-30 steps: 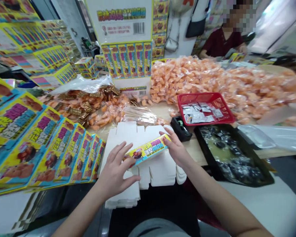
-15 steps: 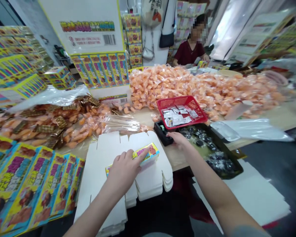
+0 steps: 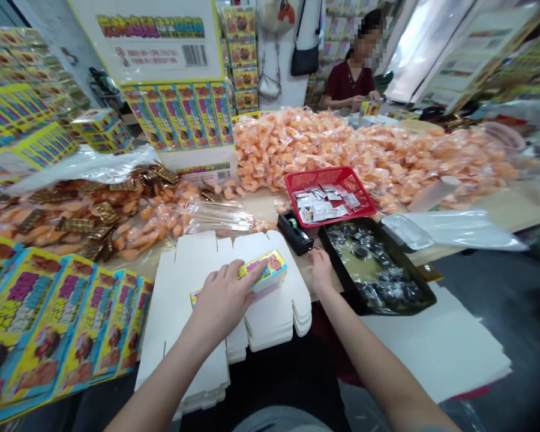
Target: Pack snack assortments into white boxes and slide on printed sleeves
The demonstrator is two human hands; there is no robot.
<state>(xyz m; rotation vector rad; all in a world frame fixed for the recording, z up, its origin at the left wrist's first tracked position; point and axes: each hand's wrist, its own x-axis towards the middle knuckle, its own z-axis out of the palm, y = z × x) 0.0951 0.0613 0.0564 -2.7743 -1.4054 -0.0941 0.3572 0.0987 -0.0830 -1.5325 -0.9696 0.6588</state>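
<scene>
My left hand [image 3: 225, 294] lies over a small printed box [image 3: 263, 269], gripping it with the index finger stretched along its top. The box, yellow and blue, rests on a stack of flat white cardboard blanks [image 3: 193, 264]. Just in front of a black tape dispenser [image 3: 296, 234] is my right hand [image 3: 320, 269], its fingers drawn together. Anything between those fingertips is too small to make out. To the right of this hand, a dark tray [image 3: 342, 276] contains several clear-wrapped black items.
A red basket [image 3: 330, 174] of small white packets stands behind the dispenser. Orange wrapped pieces [image 3: 315, 141] are heaped along the back. Printed boxes [image 3: 49, 324] line the left front. Across the table sits a person [image 3: 351, 84] handling a small box.
My right hand has come off the tape dispenser and back toward me. My left hand stays on the box. The view has tilted slightly downward.
</scene>
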